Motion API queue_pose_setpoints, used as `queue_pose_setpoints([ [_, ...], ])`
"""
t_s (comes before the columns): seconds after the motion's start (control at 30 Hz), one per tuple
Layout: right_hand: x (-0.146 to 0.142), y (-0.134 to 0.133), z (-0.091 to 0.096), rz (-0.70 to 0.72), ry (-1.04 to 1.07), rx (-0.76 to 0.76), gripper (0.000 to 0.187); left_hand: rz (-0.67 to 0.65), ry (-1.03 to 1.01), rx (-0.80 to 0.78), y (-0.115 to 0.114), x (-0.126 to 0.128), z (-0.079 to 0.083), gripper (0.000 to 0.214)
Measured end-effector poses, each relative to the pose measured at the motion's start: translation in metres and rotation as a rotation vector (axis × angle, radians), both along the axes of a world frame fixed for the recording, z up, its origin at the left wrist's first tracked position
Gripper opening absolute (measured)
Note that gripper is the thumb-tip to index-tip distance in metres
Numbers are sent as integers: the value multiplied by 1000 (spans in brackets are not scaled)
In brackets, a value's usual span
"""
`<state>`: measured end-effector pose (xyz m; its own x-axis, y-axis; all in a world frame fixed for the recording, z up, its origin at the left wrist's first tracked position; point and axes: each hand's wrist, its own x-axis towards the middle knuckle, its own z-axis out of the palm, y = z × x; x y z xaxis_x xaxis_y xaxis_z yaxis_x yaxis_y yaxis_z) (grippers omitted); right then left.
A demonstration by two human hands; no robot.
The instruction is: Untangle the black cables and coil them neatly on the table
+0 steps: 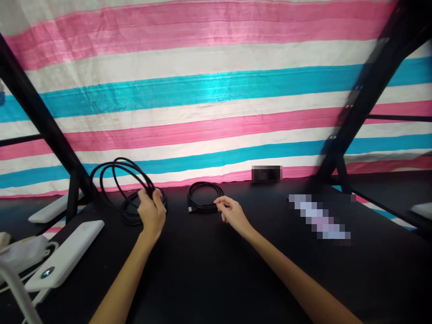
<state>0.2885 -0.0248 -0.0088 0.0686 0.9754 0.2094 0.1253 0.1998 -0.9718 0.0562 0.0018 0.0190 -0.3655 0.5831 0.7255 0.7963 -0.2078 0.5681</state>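
Note:
My left hand [152,215] is closed around a bundle of black cable [116,166], whose loose loops rise and spread to the left. Behind and below that hand, more coiled black cable [130,218] shows at tabletop level, partly hidden by the fingers. A smaller coil of black cable [202,183] lies in the middle of the black table [202,279], with a light-coloured plug [191,209] at its front left. My right hand [232,212] is at the right edge of this coil, fingers loosely bent and apart. Whether a fingertip touches the cable is unclear.
On the left lie a white power bank [67,256] with a small round display, white chargers [25,254] and cords. A blurred-out flat item [319,216] lies on the right, a blurred dark one [266,173] at the back. Slanted black posts [364,99] flank a striped sheet [209,58].

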Motion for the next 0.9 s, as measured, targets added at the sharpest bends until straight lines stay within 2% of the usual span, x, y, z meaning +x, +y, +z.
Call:
queue_pose_setpoints([
  [0.1,-1,-1,3,72,17,-38,31,-382,91,-99,-11,21,-11,20],
  [0.2,-3,-4,9,200,63,-33,39,-626,278,-234,-23,42,-23,25],
  [0.3,-6,-8,11,297,111,14,41,-717,529,-296,-32,61,-34,33],
  [0.4,-8,-9,8,304,106,79,44,-794,709,-339,-38,72,-42,38],
  [0.5,-8,-8,4,274,45,117,40,-873,723,-371,-40,73,-42,38],
  [0.57,-7,-7,4,262,3,138,34,-905,676,-330,-41,69,-38,36],
  [0.67,-4,-4,3,243,-9,151,30,-856,589,-168,-39,61,-29,32],
  [0.77,-1,1,0,198,48,137,35,-624,417,124,-35,54,-24,31],
  [0.83,0,5,-2,180,109,132,40,-435,283,308,-31,50,-23,40],
  [0.9,1,8,-3,179,158,135,43,-308,159,366,-28,48,-22,51],
])
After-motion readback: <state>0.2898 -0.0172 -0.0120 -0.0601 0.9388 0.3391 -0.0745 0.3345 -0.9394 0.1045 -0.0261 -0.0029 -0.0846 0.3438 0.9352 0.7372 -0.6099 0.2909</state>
